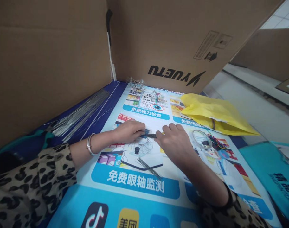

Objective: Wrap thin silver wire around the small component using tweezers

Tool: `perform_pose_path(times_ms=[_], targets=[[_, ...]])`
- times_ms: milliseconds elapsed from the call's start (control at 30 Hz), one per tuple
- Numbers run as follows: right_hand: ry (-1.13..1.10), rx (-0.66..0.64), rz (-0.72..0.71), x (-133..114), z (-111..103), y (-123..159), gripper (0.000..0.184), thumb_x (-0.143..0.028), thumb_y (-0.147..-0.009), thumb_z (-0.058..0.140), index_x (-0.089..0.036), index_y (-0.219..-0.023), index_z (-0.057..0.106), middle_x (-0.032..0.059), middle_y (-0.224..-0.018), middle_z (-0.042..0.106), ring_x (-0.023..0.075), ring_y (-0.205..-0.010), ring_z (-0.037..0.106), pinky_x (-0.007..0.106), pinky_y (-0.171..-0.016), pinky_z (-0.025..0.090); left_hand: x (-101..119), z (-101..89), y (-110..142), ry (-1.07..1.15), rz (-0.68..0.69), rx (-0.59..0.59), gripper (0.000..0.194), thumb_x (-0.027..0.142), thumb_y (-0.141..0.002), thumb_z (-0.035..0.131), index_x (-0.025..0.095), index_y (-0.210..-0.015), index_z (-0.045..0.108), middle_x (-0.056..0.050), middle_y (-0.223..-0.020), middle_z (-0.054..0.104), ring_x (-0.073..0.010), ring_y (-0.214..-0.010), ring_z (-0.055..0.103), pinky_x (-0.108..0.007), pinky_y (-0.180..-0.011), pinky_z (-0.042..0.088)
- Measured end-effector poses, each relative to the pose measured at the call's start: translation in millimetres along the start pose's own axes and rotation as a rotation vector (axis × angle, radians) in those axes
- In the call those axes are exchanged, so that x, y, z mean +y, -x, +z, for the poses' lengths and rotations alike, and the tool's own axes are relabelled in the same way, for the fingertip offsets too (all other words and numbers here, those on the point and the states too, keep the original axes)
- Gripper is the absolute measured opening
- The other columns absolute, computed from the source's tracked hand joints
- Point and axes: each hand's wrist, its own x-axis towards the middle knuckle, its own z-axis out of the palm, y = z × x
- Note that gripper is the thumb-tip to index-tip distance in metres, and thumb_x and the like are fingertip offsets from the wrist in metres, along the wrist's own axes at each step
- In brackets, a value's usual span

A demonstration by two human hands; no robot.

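My right hand is closed around a slim dark tool that looks like small pliers; its grip end is hidden in my fist. The tool's other end reaches toward my left hand, whose fingers are pinched together. What those fingers hold is hidden, though fine wire shows just below them. Loose thin wire loops lie under both hands on the printed sheet. Nearer to me rests a small bunch of short cut wires.
Long straight wires lie in a bundle at left. Tangled wire pieces sit at the back. At right are a clear round ring, coloured strands, a yellow bag and a teal bag. Cardboard walls stand behind.
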Motion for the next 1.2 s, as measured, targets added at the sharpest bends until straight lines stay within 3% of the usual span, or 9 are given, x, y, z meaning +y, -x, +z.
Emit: perform_pose_path(times_ms=[267, 700, 1200], targets=[[-0.026, -0.032, 0.029, 0, -2, 1, 0.021, -0.03, -0.086, 0.05, -0.018, -0.081, 0.066, 0.0085, -0.077, 0.061, 0.0217, -0.077, 0.049, 0.033, -0.066, 0.02, 1, 2.1, -1, 0.029, -0.068, 0.046, 0.016, 0.023, -0.087, 0.042, 0.017, -0.08, 0.055, 0.001, -0.074, 0.06, -0.0112, -0.069, 0.054, -0.021, -0.062, 0.038], [-0.033, -0.013, 0.127, -4, -5, -1, 0.027, -0.036, -0.087, 0.046, -0.018, -0.083, 0.066, 0.0095, -0.08, 0.061, 0.0238, -0.081, 0.049, 0.034, -0.068, 0.021, -1, 4.9, 1, -0.095, -0.051, 0.097, 0.014, 0.021, -0.085, 0.045, 0.018, -0.078, 0.056, 0.002, -0.071, 0.061, -0.011, -0.067, 0.054, -0.02, -0.059, 0.035], [-0.108, -0.088, 0.231, -12, -2, -5, 0.035, -0.042, -0.088, 0.042, -0.019, -0.082, 0.068, 0.0098, -0.078, 0.062, 0.0228, -0.078, 0.052, 0.034, -0.065, 0.024, 1, 3.9, 2, -0.108, -0.073, 0.114, 0.016, 0.023, -0.084, 0.045, 0.017, -0.074, 0.056, 0.001, -0.068, 0.061, -0.011, -0.063, 0.054, -0.021, -0.056, 0.034]])
